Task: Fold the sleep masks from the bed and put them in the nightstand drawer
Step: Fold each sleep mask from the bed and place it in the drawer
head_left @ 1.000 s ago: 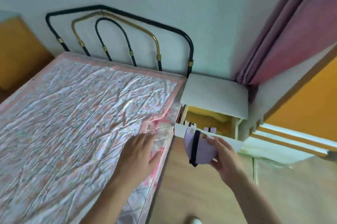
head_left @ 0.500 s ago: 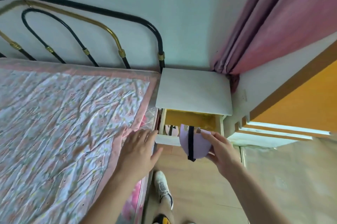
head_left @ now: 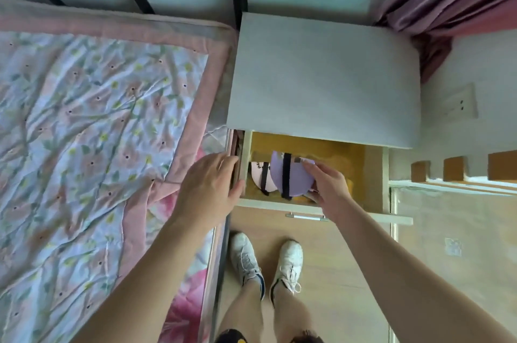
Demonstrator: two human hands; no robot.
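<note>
Our right hand (head_left: 327, 189) pinches a folded lilac sleep mask w/ black strap (head_left: 292, 176) inside the open yellow-lined nightstand drawer (head_left: 372, 175), just beside a folded pink mask (head_left: 260, 177) lying there. Our left hand (head_left: 209, 189), fingers loose & holding nothing, rests at the floral bedspread (head_left: 84, 119) edge, thumb on the drawer's left wall.

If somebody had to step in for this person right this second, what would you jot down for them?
Right hand: holds the folded purple sleep mask inside the open nightstand drawer, not yet let go.
Left hand: rests at the drawer's left edge beside the bed, holding nothing.
Done: a folded pink sleep mask already lies in the drawer, left of the purple one.
Left: release the purple mask. No further masks show on the visible part of the bed; check the rest, then probably close the drawer.
</note>
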